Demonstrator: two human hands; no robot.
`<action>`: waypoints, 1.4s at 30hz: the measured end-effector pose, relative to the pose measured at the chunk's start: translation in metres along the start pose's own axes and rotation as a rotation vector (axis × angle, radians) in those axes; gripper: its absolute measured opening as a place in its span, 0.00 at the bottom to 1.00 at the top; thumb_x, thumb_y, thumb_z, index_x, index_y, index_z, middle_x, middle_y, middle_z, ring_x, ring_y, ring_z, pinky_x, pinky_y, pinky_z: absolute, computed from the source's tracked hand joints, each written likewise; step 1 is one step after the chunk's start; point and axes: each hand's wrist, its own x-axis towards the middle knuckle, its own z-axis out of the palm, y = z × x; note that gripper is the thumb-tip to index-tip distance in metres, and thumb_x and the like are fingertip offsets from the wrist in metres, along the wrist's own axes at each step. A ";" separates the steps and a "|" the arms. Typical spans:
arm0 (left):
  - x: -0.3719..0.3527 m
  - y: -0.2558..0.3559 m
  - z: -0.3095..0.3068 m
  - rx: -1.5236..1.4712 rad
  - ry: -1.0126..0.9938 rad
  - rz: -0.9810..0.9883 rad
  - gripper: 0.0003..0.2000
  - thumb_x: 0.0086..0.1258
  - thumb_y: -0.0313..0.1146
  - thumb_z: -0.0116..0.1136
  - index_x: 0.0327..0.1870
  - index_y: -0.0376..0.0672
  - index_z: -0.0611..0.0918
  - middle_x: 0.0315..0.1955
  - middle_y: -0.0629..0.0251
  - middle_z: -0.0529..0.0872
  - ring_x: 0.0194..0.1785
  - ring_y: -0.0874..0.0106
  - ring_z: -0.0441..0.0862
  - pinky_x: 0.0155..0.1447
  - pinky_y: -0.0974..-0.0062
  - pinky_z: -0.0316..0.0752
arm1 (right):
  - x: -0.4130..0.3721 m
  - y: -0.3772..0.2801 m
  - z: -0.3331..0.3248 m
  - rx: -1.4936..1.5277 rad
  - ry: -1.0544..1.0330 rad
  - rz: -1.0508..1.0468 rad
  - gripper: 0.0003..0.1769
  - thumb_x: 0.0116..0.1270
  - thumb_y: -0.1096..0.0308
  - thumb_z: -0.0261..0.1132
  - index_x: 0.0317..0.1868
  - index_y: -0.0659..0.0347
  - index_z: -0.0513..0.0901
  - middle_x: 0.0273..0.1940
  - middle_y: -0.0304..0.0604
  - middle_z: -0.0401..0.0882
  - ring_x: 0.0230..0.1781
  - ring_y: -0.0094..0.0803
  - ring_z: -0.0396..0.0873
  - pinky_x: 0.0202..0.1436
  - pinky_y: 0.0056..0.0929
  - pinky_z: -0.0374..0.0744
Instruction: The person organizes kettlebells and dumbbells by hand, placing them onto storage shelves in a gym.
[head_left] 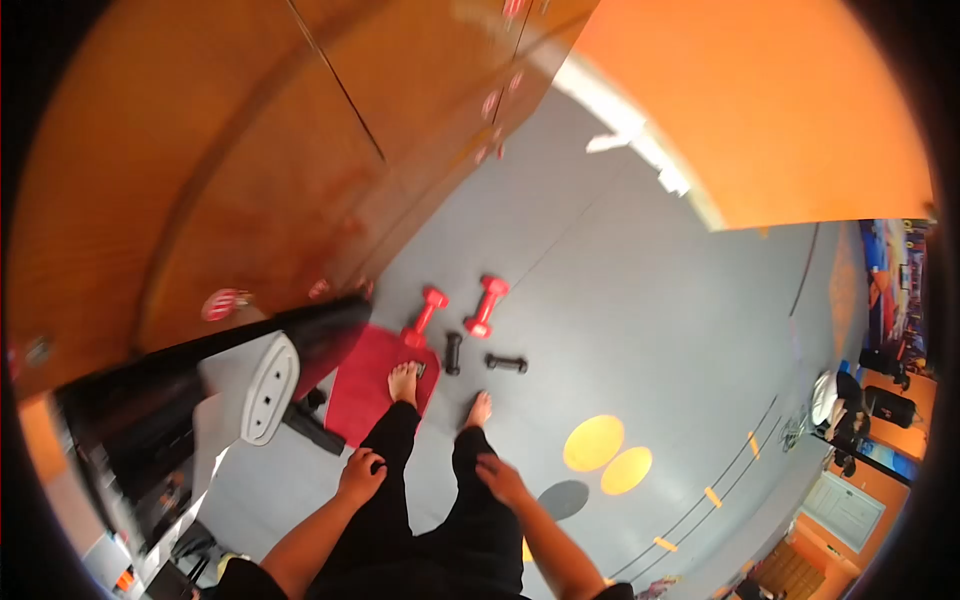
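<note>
Two legs in black trousers (pixel 440 550) stand below me, with bare feet. My left hand (pixel 362 475) is at the left thigh, its fingers curled with black cloth showing between them. On the other leg, my right hand (pixel 502 478) has its fingers bent against the trouser cloth. The left foot (pixel 403 382) is on a red mat (pixel 362 390), and the right foot (pixel 480 408) on the grey floor. Ahead of the feet lie two red dumbbells, one (pixel 426 316) partly over the mat and another (pixel 487 306) farther right. Two smaller black dumbbells, one (pixel 453 353) beside the mat and one (pixel 507 363) to its right, lie closer.
Wooden cabinets (pixel 250 180) line the left side. Beside the mat stands dark equipment with a light grey panel (pixel 270 388). Yellow circles (pixel 594 443) and tape lines mark the floor at right. An orange wall (pixel 770 110) rises at upper right.
</note>
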 end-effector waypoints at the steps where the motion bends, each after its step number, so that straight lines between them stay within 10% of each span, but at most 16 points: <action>1: -0.008 -0.003 -0.011 -0.043 0.032 -0.018 0.12 0.64 0.43 0.68 0.44 0.49 0.86 0.54 0.63 0.83 0.59 0.57 0.80 0.61 0.58 0.76 | -0.047 -0.020 -0.013 0.024 -0.005 0.070 0.24 0.75 0.58 0.66 0.66 0.60 0.80 0.60 0.50 0.84 0.63 0.39 0.82 0.69 0.35 0.76; 8: -0.161 -0.047 -0.042 -0.682 0.014 -0.306 0.15 0.73 0.45 0.62 0.48 0.44 0.86 0.36 0.61 0.89 0.41 0.67 0.86 0.48 0.65 0.80 | -0.209 -0.015 -0.098 0.090 0.011 0.038 0.20 0.75 0.62 0.64 0.63 0.61 0.82 0.52 0.49 0.88 0.53 0.33 0.84 0.62 0.31 0.78; 11: -0.242 -0.069 0.010 -0.706 0.302 -0.498 0.14 0.74 0.45 0.59 0.50 0.46 0.86 0.42 0.63 0.89 0.48 0.68 0.86 0.51 0.68 0.81 | -0.188 0.108 -0.154 0.171 -0.031 -0.047 0.20 0.73 0.62 0.63 0.60 0.63 0.84 0.43 0.45 0.88 0.42 0.31 0.85 0.48 0.31 0.83; 15: -0.358 -0.043 0.087 -0.467 0.496 -0.730 0.19 0.70 0.50 0.59 0.49 0.45 0.86 0.45 0.53 0.90 0.50 0.54 0.88 0.56 0.57 0.81 | -0.183 0.173 -0.255 -0.566 -0.197 -0.022 0.13 0.72 0.63 0.63 0.51 0.60 0.86 0.40 0.47 0.87 0.40 0.34 0.84 0.45 0.32 0.81; 21: -0.426 -0.034 0.219 -0.569 0.031 -0.728 0.18 0.70 0.51 0.60 0.45 0.44 0.88 0.46 0.51 0.90 0.58 0.53 0.85 0.63 0.58 0.77 | -0.105 0.159 -0.342 -1.211 -0.266 -0.341 0.11 0.72 0.62 0.63 0.45 0.59 0.85 0.36 0.45 0.85 0.37 0.34 0.83 0.38 0.31 0.80; 23: -0.438 -0.033 0.253 -0.693 0.167 -0.728 0.18 0.70 0.51 0.62 0.43 0.44 0.89 0.46 0.51 0.91 0.57 0.53 0.85 0.63 0.59 0.77 | -0.072 0.121 -0.344 -1.391 -0.285 -0.578 0.10 0.72 0.62 0.62 0.43 0.59 0.85 0.35 0.44 0.84 0.36 0.34 0.83 0.36 0.31 0.79; 25: -0.451 -0.035 0.260 -0.907 0.351 -0.694 0.20 0.70 0.53 0.62 0.47 0.44 0.88 0.47 0.50 0.90 0.57 0.53 0.85 0.63 0.58 0.77 | -0.073 0.057 -0.287 -0.267 -0.151 0.070 0.17 0.75 0.63 0.59 0.55 0.67 0.82 0.39 0.43 0.85 0.38 0.33 0.83 0.40 0.32 0.84; 33: -0.546 -0.066 0.300 -1.166 0.765 -0.911 0.22 0.70 0.50 0.62 0.54 0.40 0.85 0.48 0.48 0.90 0.56 0.54 0.86 0.61 0.59 0.79 | -0.131 -0.138 -0.043 -0.544 -0.399 -0.586 0.19 0.73 0.68 0.62 0.61 0.68 0.78 0.45 0.43 0.83 0.44 0.29 0.82 0.50 0.29 0.82; 42: -0.697 -0.083 0.458 -1.121 0.533 -1.163 0.24 0.67 0.52 0.63 0.53 0.42 0.86 0.47 0.48 0.90 0.54 0.53 0.87 0.60 0.58 0.80 | -0.163 -0.054 0.175 -0.714 -0.677 -0.496 0.19 0.74 0.67 0.62 0.62 0.65 0.79 0.44 0.42 0.84 0.43 0.29 0.82 0.48 0.29 0.82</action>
